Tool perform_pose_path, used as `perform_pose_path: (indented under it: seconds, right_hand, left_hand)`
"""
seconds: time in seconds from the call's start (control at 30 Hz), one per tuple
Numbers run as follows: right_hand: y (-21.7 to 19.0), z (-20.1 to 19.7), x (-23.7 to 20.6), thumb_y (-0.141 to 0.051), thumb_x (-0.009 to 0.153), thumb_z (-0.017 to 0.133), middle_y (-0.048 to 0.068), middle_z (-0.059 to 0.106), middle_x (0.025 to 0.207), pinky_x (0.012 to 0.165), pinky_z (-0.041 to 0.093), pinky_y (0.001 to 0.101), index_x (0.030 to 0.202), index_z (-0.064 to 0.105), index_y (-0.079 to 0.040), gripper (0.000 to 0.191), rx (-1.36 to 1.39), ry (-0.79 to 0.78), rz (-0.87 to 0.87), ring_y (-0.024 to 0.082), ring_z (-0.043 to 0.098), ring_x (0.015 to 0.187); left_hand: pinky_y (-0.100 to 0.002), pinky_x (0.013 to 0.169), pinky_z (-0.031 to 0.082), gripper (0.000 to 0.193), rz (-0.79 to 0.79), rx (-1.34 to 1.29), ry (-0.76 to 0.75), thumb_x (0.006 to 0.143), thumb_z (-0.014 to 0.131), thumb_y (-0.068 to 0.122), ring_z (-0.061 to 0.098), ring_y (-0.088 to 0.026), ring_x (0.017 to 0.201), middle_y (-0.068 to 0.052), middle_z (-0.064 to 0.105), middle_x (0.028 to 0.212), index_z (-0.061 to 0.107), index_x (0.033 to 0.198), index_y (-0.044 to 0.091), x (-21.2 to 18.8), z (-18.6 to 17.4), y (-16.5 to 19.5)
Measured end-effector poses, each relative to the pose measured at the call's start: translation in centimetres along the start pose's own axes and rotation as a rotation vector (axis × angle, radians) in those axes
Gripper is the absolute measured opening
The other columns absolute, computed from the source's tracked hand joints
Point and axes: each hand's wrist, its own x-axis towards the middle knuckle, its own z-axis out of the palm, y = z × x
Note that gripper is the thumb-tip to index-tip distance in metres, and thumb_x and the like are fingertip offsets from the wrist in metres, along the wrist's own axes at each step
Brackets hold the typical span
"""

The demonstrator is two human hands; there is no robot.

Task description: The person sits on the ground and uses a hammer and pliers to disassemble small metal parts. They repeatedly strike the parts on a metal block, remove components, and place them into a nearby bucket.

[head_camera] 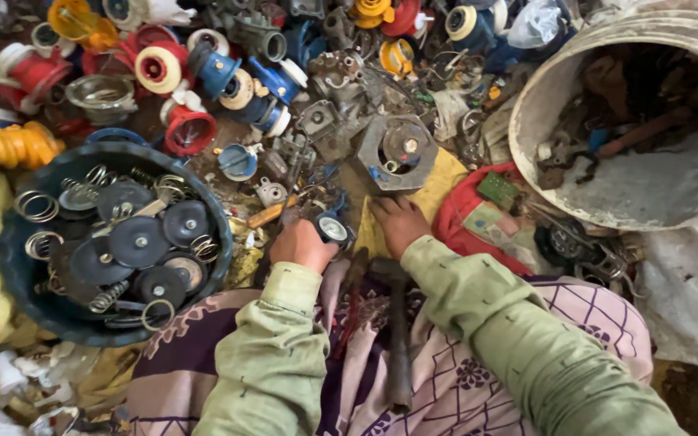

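Large pale bucket (543, 105), upper right of the grey hexagonal housing (397, 152): holds stripped scrap metal. Dark blue basin (26, 282), lower left of the housing: well filled with black discs and springs, so sorting looks well advanced. Heap of red and blue regulators (195, 81) above left of it remains unprocessed. Hammer (397, 323) lies below it, on the lap. Right hand (400, 222) rests flat just below the housing, grip apart. Left hand (304, 245), lower left, grip clamped on a small round part (333, 228).
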Motion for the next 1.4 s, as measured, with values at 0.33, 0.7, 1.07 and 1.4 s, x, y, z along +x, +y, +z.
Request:
perform_pose_path:
  seconds: [0.33,0.7,1.07,1.4]
  right_hand:
    - [1.2,0.0,-0.2,-0.008,0.086,0.056,0.019,0.056,0.125,0.094,0.051,0.0491,0.12,0.069,-0.014,0.036,-0.041,-0.172,0.284,0.043,0.055,0.114]
    - [3.4,2.4,-0.5,-0.005,0.084,0.063,0.021,0.066,0.111,0.089,0.053,0.0529,0.111,0.068,-0.013,0.028,0.005,-0.051,0.436,0.045,0.065,0.1]
    - [4.5,0.2,0.0,-0.005,0.08,0.07,0.02,0.073,0.099,0.085,0.055,0.0491,0.106,0.066,-0.01,0.027,0.113,-0.184,0.57,0.04,0.07,0.097]
    - [-7.4,-13.3,5.8,-0.013,0.081,0.079,0.005,0.074,0.11,0.069,0.063,0.0338,0.124,0.061,-0.01,0.047,0.968,0.033,0.371,0.018,0.075,0.087]
  left_hand:
    - [-0.05,0.086,0.058,0.024,0.008,0.053,-0.057,0.076,0.081,0.022,0.071,-0.041,0.1,-0.023,0.074,0.104,0.079,0.095,0.007,3.8,2.9,-5.1]
    - [-0.031,0.055,0.047,0.024,0.176,-1.275,-0.288,0.096,0.078,0.024,0.057,-0.017,0.062,-0.007,0.066,0.076,0.07,0.093,0.001,4.5,0.6,-4.7]
    - [-0.028,0.062,0.054,0.018,0.07,-1.621,-0.309,0.096,0.069,0.021,0.065,-0.013,0.069,-0.005,0.071,0.086,0.071,0.102,0.004,4.5,1.3,-2.9]
    - [-0.037,0.065,0.06,0.046,-0.082,-1.938,-0.494,0.097,0.052,0.045,0.074,-0.028,0.075,-0.014,0.073,0.086,0.067,0.097,0.001,4.6,1.6,-2.0]
